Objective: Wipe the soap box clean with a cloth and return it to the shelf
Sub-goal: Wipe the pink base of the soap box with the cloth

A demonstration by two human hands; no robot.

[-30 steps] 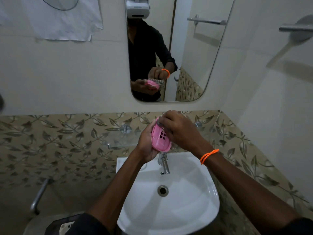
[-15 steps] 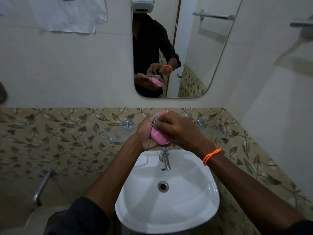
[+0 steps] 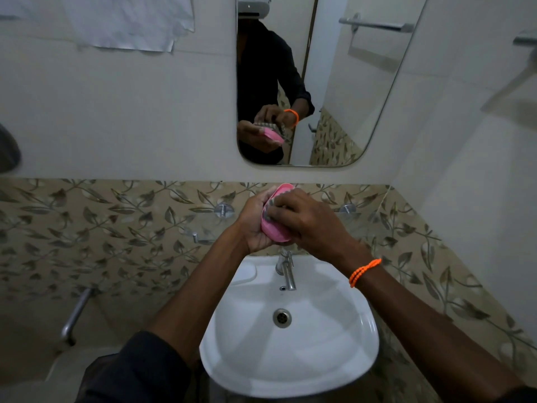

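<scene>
Your left hand (image 3: 255, 225) cups the pink soap box (image 3: 274, 228) over the sink (image 3: 357, 356) to catch drips, so your right hand (image 3: 311, 222) presses the pinched cloth (image 3: 271, 203) inside.

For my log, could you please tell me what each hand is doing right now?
Left hand: closed around the pink soap box.
Right hand: closed, pressing a cloth on it.

A white sink (image 3: 334, 359) is sitting below a chrome tap (image 3: 286, 270), its drain (image 3: 282, 317) lying at the middle. A mirror (image 3: 363, 91) is hanging on the wall above leaf-patterned tiles (image 3: 116, 228). A sheet of paper (image 3: 130, 21) is hanging at upper left.
</scene>
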